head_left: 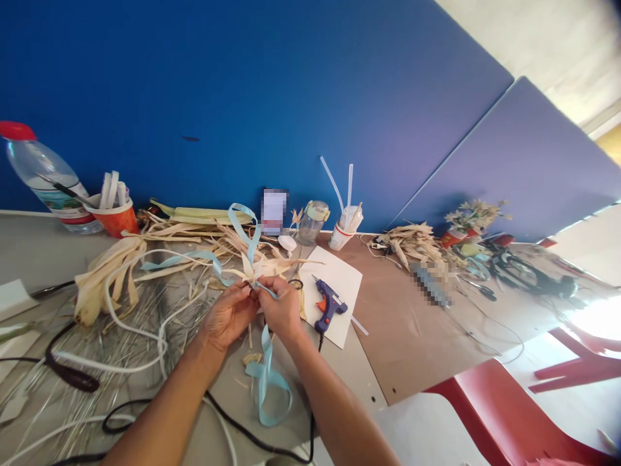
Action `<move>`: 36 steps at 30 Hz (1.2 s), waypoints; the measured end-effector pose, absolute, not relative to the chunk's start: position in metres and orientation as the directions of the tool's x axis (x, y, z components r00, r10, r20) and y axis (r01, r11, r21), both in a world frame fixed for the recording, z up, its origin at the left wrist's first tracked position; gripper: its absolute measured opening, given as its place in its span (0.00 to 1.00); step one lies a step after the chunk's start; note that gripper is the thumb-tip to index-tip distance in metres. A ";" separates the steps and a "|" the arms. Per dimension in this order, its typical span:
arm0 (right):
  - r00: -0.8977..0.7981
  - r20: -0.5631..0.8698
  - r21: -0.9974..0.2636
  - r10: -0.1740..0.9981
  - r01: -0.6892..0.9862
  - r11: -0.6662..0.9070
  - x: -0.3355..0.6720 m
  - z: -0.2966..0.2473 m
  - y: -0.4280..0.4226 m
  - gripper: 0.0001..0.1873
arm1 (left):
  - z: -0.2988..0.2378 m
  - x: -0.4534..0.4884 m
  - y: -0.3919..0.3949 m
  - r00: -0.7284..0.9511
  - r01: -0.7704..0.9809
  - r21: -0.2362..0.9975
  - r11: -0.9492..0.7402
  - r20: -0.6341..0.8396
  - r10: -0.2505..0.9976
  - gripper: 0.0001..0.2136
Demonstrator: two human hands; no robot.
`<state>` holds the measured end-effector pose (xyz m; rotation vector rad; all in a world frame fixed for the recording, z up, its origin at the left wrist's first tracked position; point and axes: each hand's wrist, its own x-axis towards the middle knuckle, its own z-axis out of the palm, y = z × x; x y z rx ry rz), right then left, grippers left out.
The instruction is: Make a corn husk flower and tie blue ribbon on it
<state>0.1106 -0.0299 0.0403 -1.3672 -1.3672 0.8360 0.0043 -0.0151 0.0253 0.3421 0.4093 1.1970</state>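
Observation:
Both hands meet over the table, fingers closed around a small pale corn husk flower (249,266). My left hand (231,315) pinches the flower's base. My right hand (281,309) grips a light blue ribbon (274,382) against that base. One stretch of ribbon loops up behind the flower and off to the left; another hangs below the hands and curls on the table. Fingers hide the exact spot where ribbon and flower meet. Just right of my right hand, a dark blue glue gun (330,305) lies on a white sheet (345,275).
Dried corn husks (111,278) and thin wires (130,336) cover the table's left. Black and white cables cross the front. A bottle (46,175), red cup (116,217), phone (274,212), glass jar (313,223) and white cup (342,236) line the blue partition. A red chair (504,401) stands right.

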 end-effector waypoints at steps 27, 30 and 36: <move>-0.141 -0.165 -0.944 0.976 -0.264 -0.197 0.132 0.048 -0.021 0.08 | 0.023 0.003 -0.012 0.324 -0.774 0.510 0.376 -0.191 0.927 0.08; -0.109 -0.163 -0.952 0.981 -0.244 -0.186 0.132 0.051 -0.023 0.08 | 0.023 0.004 -0.012 0.323 -0.779 0.498 0.382 -0.203 0.924 0.07; -0.104 -0.167 -0.958 0.980 -0.218 -0.187 0.135 0.052 -0.022 0.06 | 0.024 0.005 -0.014 0.336 -0.764 0.513 0.392 -0.203 0.920 0.07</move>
